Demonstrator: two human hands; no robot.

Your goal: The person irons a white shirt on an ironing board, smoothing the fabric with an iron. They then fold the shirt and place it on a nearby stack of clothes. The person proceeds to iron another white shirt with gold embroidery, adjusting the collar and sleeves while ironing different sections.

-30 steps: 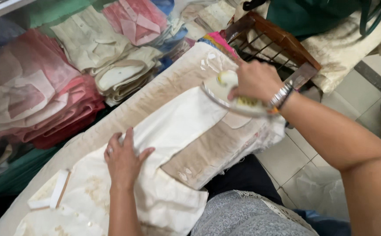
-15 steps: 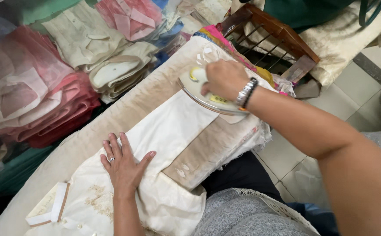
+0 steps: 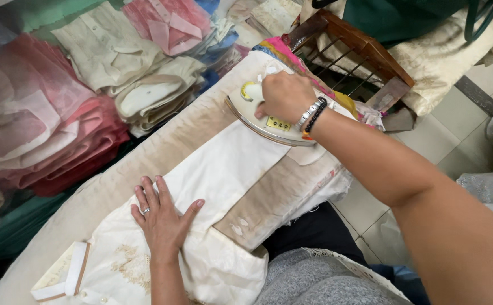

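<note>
A cream embroidered shirt (image 3: 224, 175) lies flat along a padded, scorched ironing board (image 3: 161, 147). My left hand (image 3: 161, 217) rests palm down on the shirt's middle, fingers spread, a ring on one finger. My right hand (image 3: 285, 95), with bracelets at the wrist, grips the handle of a white clothes iron (image 3: 260, 118). The iron sits flat at the far end of the shirt, near the board's tip. The shirt's collar (image 3: 65, 274) lies at the near left end.
Stacks of folded pink (image 3: 48, 135) and cream shirts (image 3: 139, 85) lie left of the board. A wooden rack (image 3: 359, 51) stands beyond the board's tip, with cream fabric (image 3: 450, 62) draped behind it. Tiled floor (image 3: 467, 130) shows at the right. My lap in grey cloth (image 3: 314, 282) is below.
My right hand has slid the iron leftward and farther along the board, onto the far end of the shirt. My left hand has stayed pressed on the shirt.
</note>
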